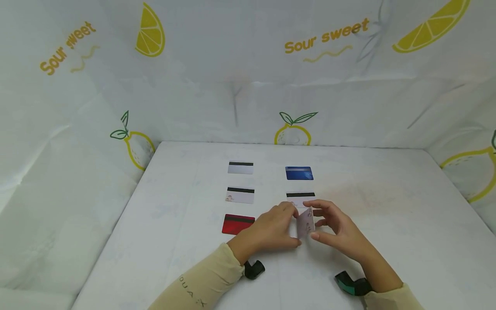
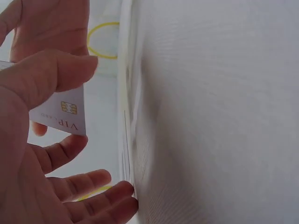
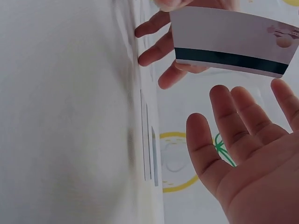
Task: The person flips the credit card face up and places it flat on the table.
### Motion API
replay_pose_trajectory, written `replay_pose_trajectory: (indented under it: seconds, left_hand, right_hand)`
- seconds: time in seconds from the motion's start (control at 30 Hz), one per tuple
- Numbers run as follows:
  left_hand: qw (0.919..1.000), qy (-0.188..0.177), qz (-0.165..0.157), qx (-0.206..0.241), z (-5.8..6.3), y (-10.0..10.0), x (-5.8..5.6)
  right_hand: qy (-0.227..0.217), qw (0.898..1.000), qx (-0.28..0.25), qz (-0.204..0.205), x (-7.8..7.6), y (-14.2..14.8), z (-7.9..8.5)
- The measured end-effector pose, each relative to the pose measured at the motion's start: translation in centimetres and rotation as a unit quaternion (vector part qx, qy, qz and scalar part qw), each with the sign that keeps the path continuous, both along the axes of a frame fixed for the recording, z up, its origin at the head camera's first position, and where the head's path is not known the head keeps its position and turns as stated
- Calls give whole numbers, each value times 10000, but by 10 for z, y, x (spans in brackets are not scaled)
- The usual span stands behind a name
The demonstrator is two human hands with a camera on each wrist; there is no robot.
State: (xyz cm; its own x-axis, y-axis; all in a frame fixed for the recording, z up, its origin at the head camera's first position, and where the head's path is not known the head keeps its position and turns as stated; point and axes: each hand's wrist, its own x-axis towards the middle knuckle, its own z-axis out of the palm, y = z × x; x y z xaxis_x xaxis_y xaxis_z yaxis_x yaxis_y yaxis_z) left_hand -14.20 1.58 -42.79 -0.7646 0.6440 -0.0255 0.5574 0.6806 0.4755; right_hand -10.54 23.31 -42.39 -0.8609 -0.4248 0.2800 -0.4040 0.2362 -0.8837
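Note:
Upright between both hands stands a white card (image 1: 305, 224). In the left wrist view, the face of the white card (image 2: 60, 109) shows a gold chip and "VIP". In the right wrist view, the other face (image 3: 224, 32) has a dark stripe and a small print. My left hand (image 1: 273, 228) holds the left end by its edges, between thumb and index finger. At the other end, my right hand (image 1: 335, 226) has its index finger and thumb at the corners, its other fingers spread behind. Just beyond the hands lies a white striped card (image 1: 300, 195), partly covered.
A blue card (image 1: 299, 173) lies farther back on the white table (image 1: 387, 193). To the left, a column holds a plain white striped card (image 1: 240, 168), a printed white one (image 1: 240, 196) and a red card (image 1: 236, 224), which the left hand partly overlaps. Patterned cloth (image 1: 232, 99) rises behind.

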Motion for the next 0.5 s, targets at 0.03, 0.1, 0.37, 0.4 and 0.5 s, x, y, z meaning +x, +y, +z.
replay_pose_trajectory:
  seconds: [0.03, 0.1, 0.37, 0.4, 0.5]
  left_hand:
    - [9999, 79, 39, -69, 1, -1, 0]
    - [9995, 211, 99, -202, 2, -2, 0]
    - [9986, 269, 175, -418, 6, -4, -1]
    - [9986, 229, 210, -434, 6, -5, -2]
    - [9982, 71, 336, -490, 9, -9, -6]
  right_hand:
    - [39, 10000, 53, -17, 0, 0, 0]
    - [54, 9998, 153, -111, 1, 0, 2]
    - [174, 9959, 668, -585, 2, 1, 5]
    - [214, 9949, 745, -643, 1, 2, 5]
    - [219, 9902, 1086, -850, 0, 9, 5]
